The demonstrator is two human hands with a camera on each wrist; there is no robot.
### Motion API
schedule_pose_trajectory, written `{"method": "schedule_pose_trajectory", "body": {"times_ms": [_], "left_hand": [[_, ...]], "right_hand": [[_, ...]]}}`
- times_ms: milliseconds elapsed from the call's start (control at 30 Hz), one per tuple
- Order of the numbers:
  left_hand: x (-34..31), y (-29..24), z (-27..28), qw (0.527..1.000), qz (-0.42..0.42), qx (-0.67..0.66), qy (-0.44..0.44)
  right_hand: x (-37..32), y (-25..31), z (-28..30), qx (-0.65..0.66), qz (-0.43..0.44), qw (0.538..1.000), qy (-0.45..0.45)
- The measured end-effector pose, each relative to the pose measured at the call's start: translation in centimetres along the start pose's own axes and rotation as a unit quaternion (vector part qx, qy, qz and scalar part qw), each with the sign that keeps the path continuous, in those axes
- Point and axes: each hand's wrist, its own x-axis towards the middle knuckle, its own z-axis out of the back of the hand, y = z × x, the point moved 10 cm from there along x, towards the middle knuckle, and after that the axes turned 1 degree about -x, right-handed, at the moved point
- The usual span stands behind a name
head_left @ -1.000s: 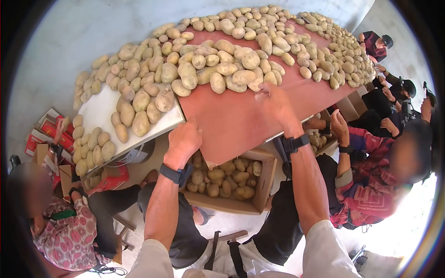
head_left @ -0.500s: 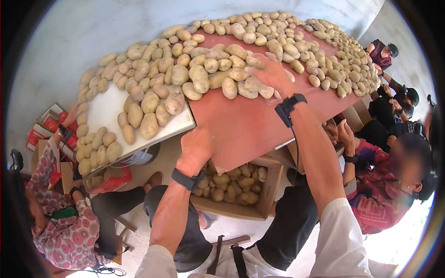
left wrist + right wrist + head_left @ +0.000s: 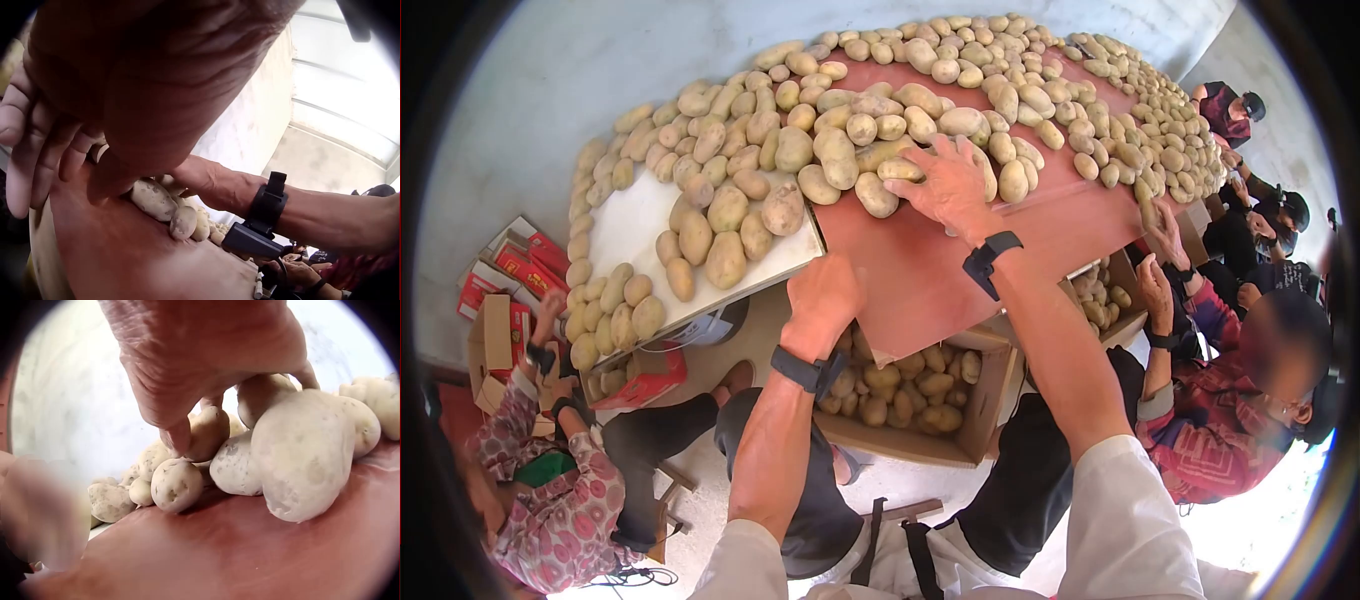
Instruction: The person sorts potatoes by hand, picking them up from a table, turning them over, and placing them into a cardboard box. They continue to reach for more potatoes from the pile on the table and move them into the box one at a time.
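In the head view, my right hand (image 3: 948,190) reaches over the near edge of the potato pile, its fingers round a potato (image 3: 900,169). The right wrist view shows the hand (image 3: 212,353) from below, thumb and a fingertip against that potato (image 3: 209,433), with other potatoes (image 3: 303,453) around it. My left hand (image 3: 825,302) is at the near left edge of the red board (image 3: 905,270). In the left wrist view this hand (image 3: 131,87) has loosely extended fingers and holds nothing.
A cardboard box (image 3: 990,390) of potatoes stands below the board. Left of it, a white surface (image 3: 635,232) carries more potatoes. One person (image 3: 565,490) sits at the left, another (image 3: 1200,430) at the right, with red boxes (image 3: 525,265) at the far left.
My right hand has moved left and nearer over the pile, and its fingers now grip a potato. My left hand has stayed by the board edge. The person at the left has drawn an arm in.
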Motion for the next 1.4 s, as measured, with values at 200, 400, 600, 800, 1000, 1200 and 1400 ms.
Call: {"method": "schedule_pose_trajectory", "body": {"times_ms": [200,400,600,800,1000,1200,1400], "left_hand": [[1.6,0.0,1.7,0.998,0.014,-0.021,-0.049],[2.4,-3.3,1.2,0.987,-0.081,-0.122,-0.066],[1.8,-5.0,-0.6,0.993,-0.088,-0.078,-0.006],[0.5,-6.3,-1.0,0.990,-0.124,-0.073,-0.007],[-0.7,-7.1,-1.9,0.990,-0.120,-0.076,0.003],[-0.5,-7.0,-1.9,0.990,-0.122,-0.072,-0.015],[-0.4,-7.5,-1.7,0.986,-0.154,-0.054,-0.026]], "right_hand": [[-1.9,0.4,1.7,0.082,0.036,0.996,0.002],[-6.7,-0.4,2.1,0.185,0.058,0.981,0.027],[-10.8,1.1,2.8,0.126,0.103,0.986,0.044],[-12.4,0.7,2.1,0.098,0.118,0.987,0.050],[-12.9,-3.1,1.2,0.036,0.054,0.997,0.047],[-11.4,-5.5,1.7,0.114,-0.013,0.992,0.045],[-12.0,-4.4,0.7,0.108,-0.029,0.987,0.112]]}}
